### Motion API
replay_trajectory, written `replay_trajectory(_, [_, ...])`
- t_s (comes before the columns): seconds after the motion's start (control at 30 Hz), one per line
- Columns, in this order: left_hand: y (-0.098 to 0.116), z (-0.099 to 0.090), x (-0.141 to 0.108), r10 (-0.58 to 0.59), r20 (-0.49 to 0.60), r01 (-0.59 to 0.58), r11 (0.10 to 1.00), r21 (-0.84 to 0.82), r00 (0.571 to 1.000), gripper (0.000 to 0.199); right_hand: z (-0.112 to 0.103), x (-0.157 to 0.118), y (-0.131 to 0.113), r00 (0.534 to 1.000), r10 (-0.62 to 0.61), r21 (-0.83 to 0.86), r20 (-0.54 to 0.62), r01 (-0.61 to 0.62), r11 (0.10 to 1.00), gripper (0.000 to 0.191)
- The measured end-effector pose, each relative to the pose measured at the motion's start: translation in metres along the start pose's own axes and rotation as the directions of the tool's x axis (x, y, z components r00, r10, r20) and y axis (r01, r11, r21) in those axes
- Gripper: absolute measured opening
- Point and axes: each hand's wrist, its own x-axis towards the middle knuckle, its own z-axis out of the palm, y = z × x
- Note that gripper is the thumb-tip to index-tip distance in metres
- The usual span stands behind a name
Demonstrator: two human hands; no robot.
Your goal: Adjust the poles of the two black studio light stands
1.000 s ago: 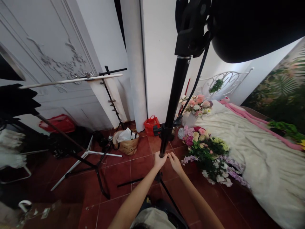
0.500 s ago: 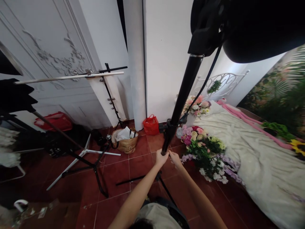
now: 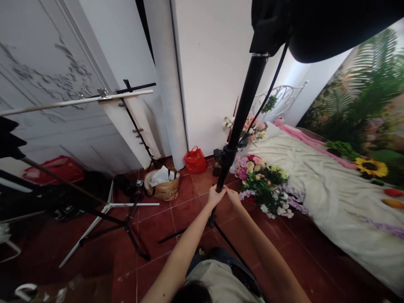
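Note:
A black light stand (image 3: pixel 245 103) rises in front of me, its pole leaning up to the right. On its top sits a large dark lamp head (image 3: pixel 328 25) with a cable hanging from it. My left hand (image 3: pixel 216 196) is wrapped round the pole, below a clamp collar (image 3: pixel 227 155). Beside it, my right hand (image 3: pixel 232 198) is closed with its fingertips against the pole at the same height; whether it pinches a knob there is hidden. The stand's legs (image 3: pixel 225 242) spread over the floor near my body.
Bunches of artificial flowers (image 3: pixel 265 181) lie right of the stand, against a bed with a cream cover (image 3: pixel 315 176). A red bag (image 3: pixel 195 160) and a woven basket (image 3: pixel 164 185) stand by the wall. Left are a white-legged stand (image 3: pixel 109 206) and a crossbar stand (image 3: pixel 135 126).
My view has turned to the right, showing more of the bed and the sunflower. Both hands stay on the pole, which stands slightly more upright in view.

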Motion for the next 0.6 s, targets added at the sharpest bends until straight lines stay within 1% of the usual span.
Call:
replay_trajectory(0.1, [-0.002, -0.002, 0.000, 0.007, 0.018, -0.007, 1.000, -0.001, 1.000, 0.019, 0.001, -0.016, 0.015, 0.998, 0.009, 0.070, -0.068, -0.004, 0.998, 0.047])
replay_trajectory(0.2, [0.000, -0.002, -0.003, 0.033, -0.014, -0.033, 0.999, 0.023, 0.999, 0.026, -0.005, -0.040, 0.032, 0.997, 0.044, 0.140, -0.065, -0.035, 0.990, 0.047])
replay_trajectory(0.27, [0.005, -0.001, -0.006, 0.041, -0.052, -0.039, 0.999, 0.037, 0.998, 0.031, -0.012, -0.059, 0.039, 0.998, 0.049, 0.172, -0.045, -0.041, 0.984, 0.047])
replay_trajectory(0.33, [0.010, 0.003, -0.009, 0.047, -0.126, -0.042, 0.998, 0.044, 0.991, 0.034, -0.023, -0.077, 0.040, 0.999, 0.043, 0.196, -0.031, -0.036, 0.980, 0.046])
replay_trajectory(0.43, [0.013, 0.010, -0.012, 0.060, -0.238, -0.050, 0.998, 0.048, 0.969, 0.037, -0.048, -0.106, 0.040, 0.999, 0.041, 0.238, -0.032, -0.032, 0.971, 0.044])
replay_trajectory(0.5, [0.012, 0.017, -0.012, 0.069, -0.252, -0.053, 0.996, 0.069, 0.965, 0.038, -0.072, -0.128, 0.042, 0.999, 0.038, 0.269, -0.036, -0.027, 0.963, 0.043])
replay_trajectory(0.6, [0.012, 0.027, -0.013, 0.080, -0.258, -0.049, 0.991, 0.125, 0.963, 0.039, -0.119, -0.169, 0.052, 0.997, 0.035, 0.300, -0.067, -0.013, 0.954, 0.042])
